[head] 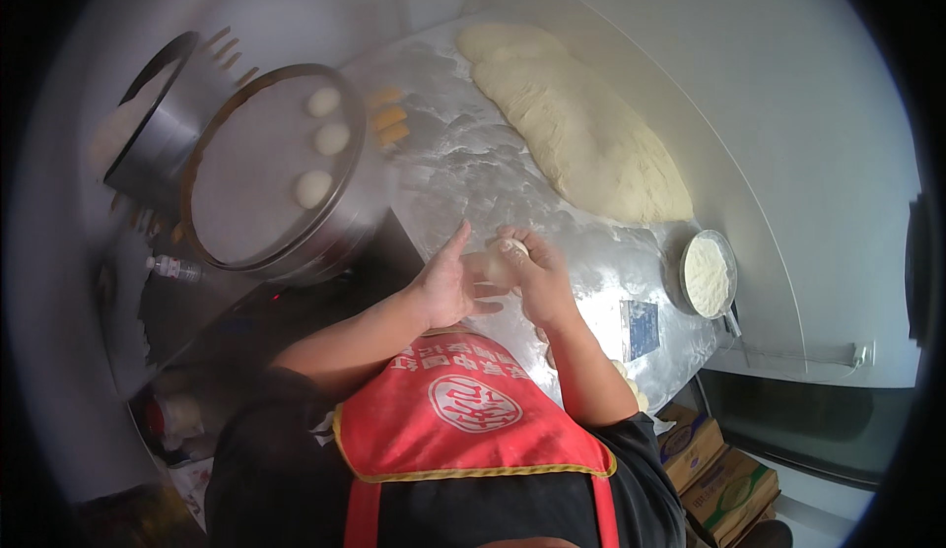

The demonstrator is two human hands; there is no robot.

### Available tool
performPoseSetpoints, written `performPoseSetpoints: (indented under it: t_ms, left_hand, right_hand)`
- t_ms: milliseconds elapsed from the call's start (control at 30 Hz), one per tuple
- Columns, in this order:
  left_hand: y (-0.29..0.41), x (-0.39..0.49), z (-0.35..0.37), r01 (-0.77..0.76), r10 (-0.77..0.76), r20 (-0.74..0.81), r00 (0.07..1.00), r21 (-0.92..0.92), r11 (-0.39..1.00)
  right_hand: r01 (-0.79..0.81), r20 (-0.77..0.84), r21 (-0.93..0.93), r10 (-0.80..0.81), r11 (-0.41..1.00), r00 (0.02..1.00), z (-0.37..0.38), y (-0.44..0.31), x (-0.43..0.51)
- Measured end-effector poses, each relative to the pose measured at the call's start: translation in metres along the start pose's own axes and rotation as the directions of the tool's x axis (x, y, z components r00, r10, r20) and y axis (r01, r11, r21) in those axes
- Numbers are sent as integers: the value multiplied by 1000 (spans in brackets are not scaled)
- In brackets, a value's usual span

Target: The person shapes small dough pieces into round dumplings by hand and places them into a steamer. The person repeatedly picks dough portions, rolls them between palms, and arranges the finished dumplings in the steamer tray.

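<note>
A small white dough ball (502, 261) is between my hands above the floured metal worktop (458, 171). My right hand (543, 274) grips it, with the thumb across its top and the fingers curled around its far side. Palm turned inward, my left hand (449, 282) has its thumb raised and fingers spread; the fingertips reach the ball's near-left side. Farther back lies a large, long mass of dough (584, 127). Several small dough pieces (630, 385) are partly hidden by my right forearm.
At left, a round lined steamer (251, 163) holds three dough balls (323, 139); another metal steamer (159, 115) stands behind it. A bowl of flour (708, 274) and a flat blue rectangular object (641, 328) are at right. Cardboard boxes (720, 474) stand below; a plastic bottle (174, 268) lies left.
</note>
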State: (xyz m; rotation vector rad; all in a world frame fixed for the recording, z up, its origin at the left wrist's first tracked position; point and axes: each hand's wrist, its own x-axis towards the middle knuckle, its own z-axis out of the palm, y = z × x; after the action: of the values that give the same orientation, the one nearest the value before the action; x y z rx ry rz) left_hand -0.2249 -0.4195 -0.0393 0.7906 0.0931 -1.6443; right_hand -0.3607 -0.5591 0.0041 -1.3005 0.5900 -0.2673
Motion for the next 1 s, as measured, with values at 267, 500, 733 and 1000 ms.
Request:
performPoseSetpoints:
  t_ms: [267,500,733,1000]
  left_hand:
    - [-5,5,-5,-71,138,174,975,-342,937]
    - [21,-25,25,-236,367,319,874,-383,893]
    - [6,-23,32,-325,428,363,828,-311,893]
    - [29,-42,50,-370,411,484,772,-184,911]
  right_hand:
    - [348,208,-831,-337,435,918,50,-33,-4]
    - [706,368,-675,-732,214,573,57,-23,-1]
    - [809,486,-575,-747,118,454,55,-29,5]
    - [867,536,-490,-754,89,381,56,-33,-8]
